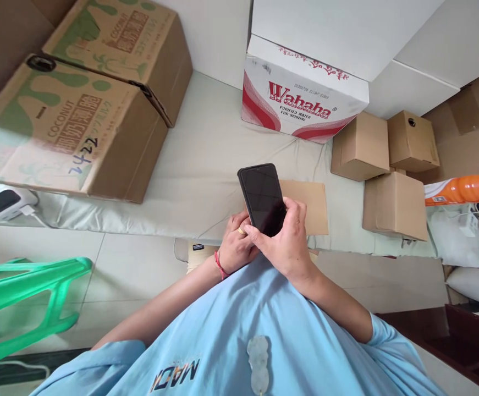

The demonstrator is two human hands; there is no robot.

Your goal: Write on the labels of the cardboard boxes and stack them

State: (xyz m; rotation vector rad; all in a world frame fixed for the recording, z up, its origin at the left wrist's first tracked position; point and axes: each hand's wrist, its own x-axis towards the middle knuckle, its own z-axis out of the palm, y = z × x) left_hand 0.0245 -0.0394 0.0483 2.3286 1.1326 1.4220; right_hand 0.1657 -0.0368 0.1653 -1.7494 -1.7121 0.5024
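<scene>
A black phone [263,197] with a dark screen is held upright, slightly tilted, in front of my body. My right hand [289,245] grips its lower right part, the thumb across the bottom corner and the fingers round the right edge. My left hand [238,245], with a ring and a red wrist cord, is curled at the phone's lower left, close against my right thumb. Its fingertips are partly hidden, so whether it holds anything does not show. Behind the phone a flat piece of brown cardboard [311,206] lies on the pale cloth-covered surface [198,159].
Coconut cartons [119,159] stand at the left, a white and red Wahaha box [301,99] at the back, and small brown boxes [394,206] at the right. An orange bottle [466,190] lies far right. A green stool [28,302] is at lower left.
</scene>
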